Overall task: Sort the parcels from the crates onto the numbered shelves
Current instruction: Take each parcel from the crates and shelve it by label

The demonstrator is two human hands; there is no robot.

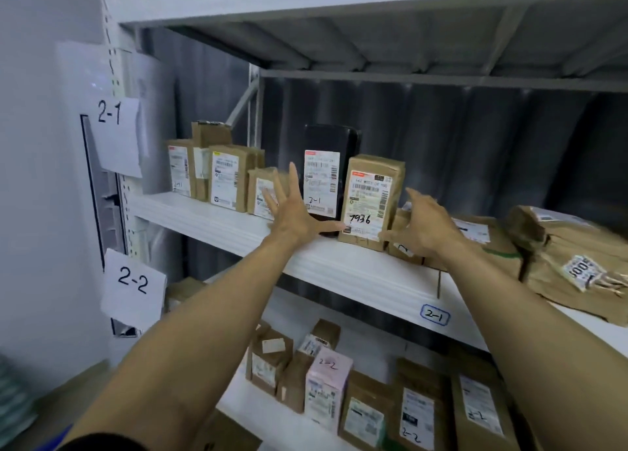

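Head view shows your left hand (292,212) and right hand (423,228) open and empty, flanking the brown parcel (372,199), upright just right of the black parcel (331,138); likely light and stiff, grip its flat sides.

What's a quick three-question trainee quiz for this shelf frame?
1. True or false: the left hand grips a parcel.
2. What is handwritten on the brown box right of the black parcel? A 7936, B 2-2, C 1008.
3. Fill in: the pink box has ___ written on top.
Key: 1 false, its fingers are spread and hold nothing; 2 A; 3 2-2.
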